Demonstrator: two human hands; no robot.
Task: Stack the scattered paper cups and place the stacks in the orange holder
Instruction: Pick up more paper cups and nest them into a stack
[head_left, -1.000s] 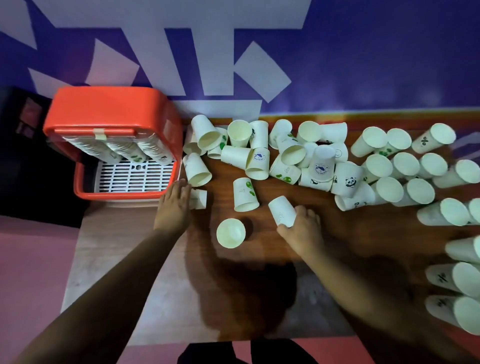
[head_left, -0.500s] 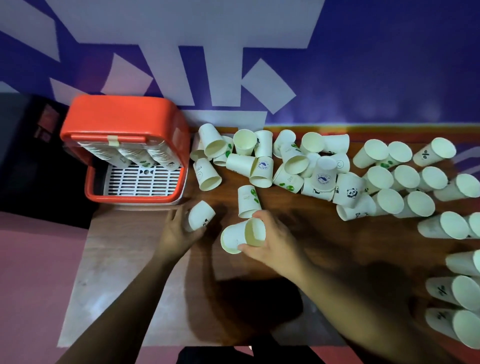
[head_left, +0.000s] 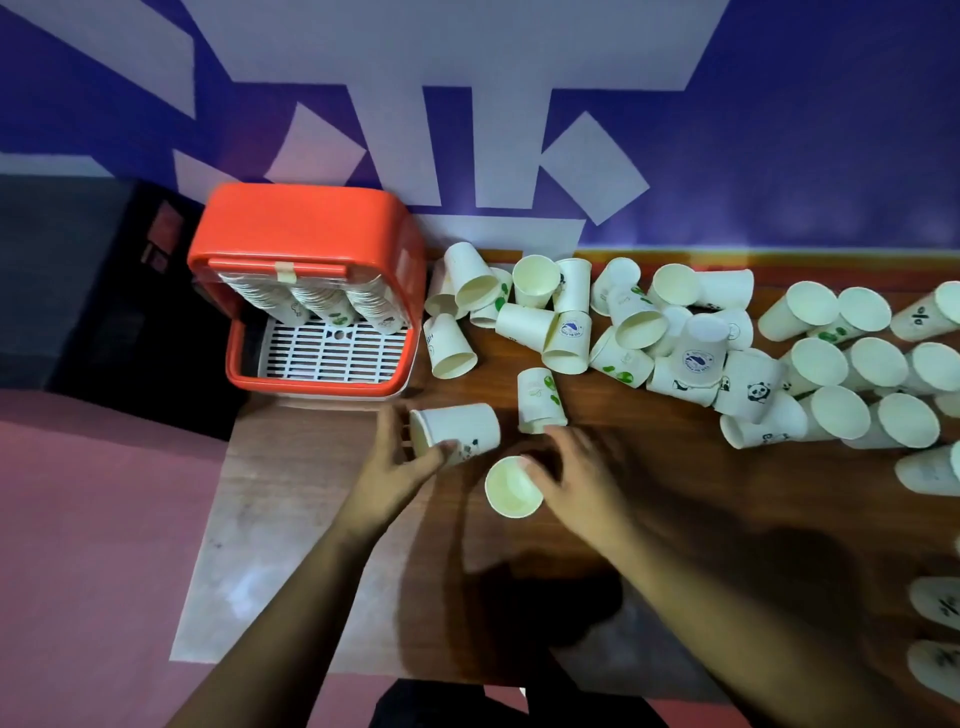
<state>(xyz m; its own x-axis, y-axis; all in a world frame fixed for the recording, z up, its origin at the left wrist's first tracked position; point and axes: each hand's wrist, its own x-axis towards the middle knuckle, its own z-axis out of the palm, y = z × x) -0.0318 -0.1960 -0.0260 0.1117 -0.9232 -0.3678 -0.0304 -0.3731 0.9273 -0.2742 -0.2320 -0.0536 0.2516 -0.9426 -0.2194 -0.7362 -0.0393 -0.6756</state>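
Many white paper cups (head_left: 628, 322) lie scattered over the brown table, some printed with pandas or green leaves. The orange holder (head_left: 306, 228) stands at the table's left end with three cup stacks (head_left: 322, 304) hanging inside it. My left hand (head_left: 400, 462) grips a short stack of cups (head_left: 460, 428) lying sideways, rims to the left. My right hand (head_left: 576, 483) is closed around a single cup (head_left: 511, 488) whose mouth faces up at me. One leaf-printed cup (head_left: 540, 397) lies just beyond both hands.
A white slotted tray (head_left: 332, 353) forms the holder's floor. More cups (head_left: 857, 364) crowd the table's right side and run down its right edge (head_left: 935, 613). A pale strip of tabletop (head_left: 270, 519) lies on the left, with pink floor beyond it. A blue and white wall stands behind.
The cup my right hand carried now sits joined with the cup in my left hand. My right hand has moved onto the mouth-up cup. The view has shifted left.
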